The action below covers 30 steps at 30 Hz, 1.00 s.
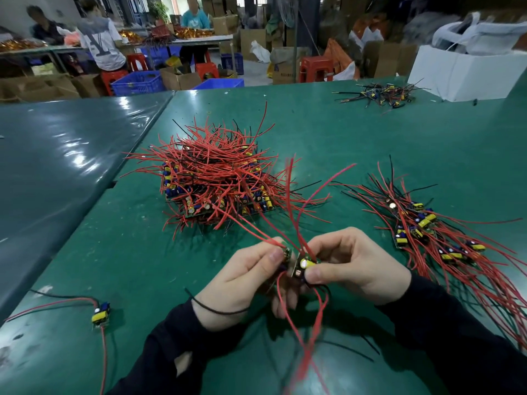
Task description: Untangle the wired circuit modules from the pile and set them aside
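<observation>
At lower centre, the left hand [245,276] pinches one small circuit board [286,253] while the right hand [353,266] pinches another board [302,266], their red wires [308,332] crossing. The tangled pile [216,181] sits above on the green table [128,252]; sorted boards [427,232] lie at right.

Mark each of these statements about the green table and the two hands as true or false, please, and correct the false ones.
1. Both hands, the left hand and the right hand, hold small circuit modules with red wires. True.
2. The big tangled pile of red-wired modules lies beyond the hands. True.
3. The sorted row of modules with red and black wires lies left of the hands. False: it lies to their right.
4. The single yellow-and-blue module near the left table edge has no wires. False: red and black wires run from it.
5. The white box stands at the far right. True.
</observation>
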### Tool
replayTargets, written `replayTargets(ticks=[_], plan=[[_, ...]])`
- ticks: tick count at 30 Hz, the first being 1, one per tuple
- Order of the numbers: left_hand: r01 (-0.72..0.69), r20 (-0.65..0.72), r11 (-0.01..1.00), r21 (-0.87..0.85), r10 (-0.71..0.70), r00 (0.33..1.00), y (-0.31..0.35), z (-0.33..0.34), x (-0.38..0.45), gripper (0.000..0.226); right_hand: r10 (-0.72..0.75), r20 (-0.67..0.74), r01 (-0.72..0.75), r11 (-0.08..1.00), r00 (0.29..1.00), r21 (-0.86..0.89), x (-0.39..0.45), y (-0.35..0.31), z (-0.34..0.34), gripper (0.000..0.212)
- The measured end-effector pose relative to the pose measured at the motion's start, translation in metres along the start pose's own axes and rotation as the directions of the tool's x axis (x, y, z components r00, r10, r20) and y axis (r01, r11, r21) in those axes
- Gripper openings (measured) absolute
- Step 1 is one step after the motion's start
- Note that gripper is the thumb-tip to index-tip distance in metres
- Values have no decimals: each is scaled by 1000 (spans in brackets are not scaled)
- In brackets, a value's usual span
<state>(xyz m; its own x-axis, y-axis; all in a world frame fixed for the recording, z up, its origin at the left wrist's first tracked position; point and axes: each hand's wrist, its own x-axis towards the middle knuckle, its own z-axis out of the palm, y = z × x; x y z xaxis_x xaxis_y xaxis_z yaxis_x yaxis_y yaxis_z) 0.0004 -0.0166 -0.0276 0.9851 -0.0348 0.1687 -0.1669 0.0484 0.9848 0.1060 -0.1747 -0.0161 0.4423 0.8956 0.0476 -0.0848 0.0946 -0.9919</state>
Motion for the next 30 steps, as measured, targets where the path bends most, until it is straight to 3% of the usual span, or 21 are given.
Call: replayTargets(ticks=[1, 3, 5, 8, 10, 12, 15, 17, 20, 22, 25, 27, 30], plan=[[-5, -9, 1000, 0, 5, 1000, 1, -1, 1, 61, -12, -1, 12, 1000, 1000, 5, 1, -1, 1, 17], [-21, -62, 998, 67, 25, 998, 0, 0, 4, 46, -22, -55, 22, 1000, 998, 12, 2, -2, -1, 15], [45, -139, 998, 41, -39, 990, -3, 1, 7, 37, -5, -188, 10, 1000, 982, 28, 4, -5, -7, 22], [126, -271, 991, 54, -107, 957, -8, -2, 11, 28, 41, -471, -41, 999, 881, 11, 7, -8, -24, 29], [132, -352, 986, 103, -88, 932, -11, -5, 11, 26, 38, -596, -142, 981, 802, -129, 6, -6, -36, 19], [111, -405, 985, 135, -47, 913, -12, -7, 10, 28, -21, -616, -292, 867, 788, -403, 4, -2, -44, 6], [49, -436, 971, 235, 61, 898, -10, -7, 7, 32, -127, -588, -442, 539, 799, -717, 0, 4, -45, 10], [2, -428, 957, 290, 128, 895, -6, -5, 6, 34, -187, -571, -452, 438, 800, -777, -1, 4, -44, 13], [-56, -440, 945, 322, 201, 875, -1, -2, 6, 42, -200, -564, -462, 392, 801, -796, -2, 2, -45, 30], [-82, -473, 957, 279, 211, 855, 3, -2, 5, 40, -353, -547, -348, 490, 759, -799, -2, -2, -43, 28], [-113, -496, 977, 181, 190, 847, 9, -2, 4, 24, -554, -519, 30, 702, 651, -711, 0, -11, -32, 10], [-137, -499, 978, 157, 198, 844, 11, -1, 4, 18, -550, -592, 248, 820, 589, -515, -2, -19, -32, 19], [-182, -525, 979, 94, 204, 826, 12, 0, 5, 19, -427, -810, 481, 851, 402, -210, -9, -36, -44, 24]])
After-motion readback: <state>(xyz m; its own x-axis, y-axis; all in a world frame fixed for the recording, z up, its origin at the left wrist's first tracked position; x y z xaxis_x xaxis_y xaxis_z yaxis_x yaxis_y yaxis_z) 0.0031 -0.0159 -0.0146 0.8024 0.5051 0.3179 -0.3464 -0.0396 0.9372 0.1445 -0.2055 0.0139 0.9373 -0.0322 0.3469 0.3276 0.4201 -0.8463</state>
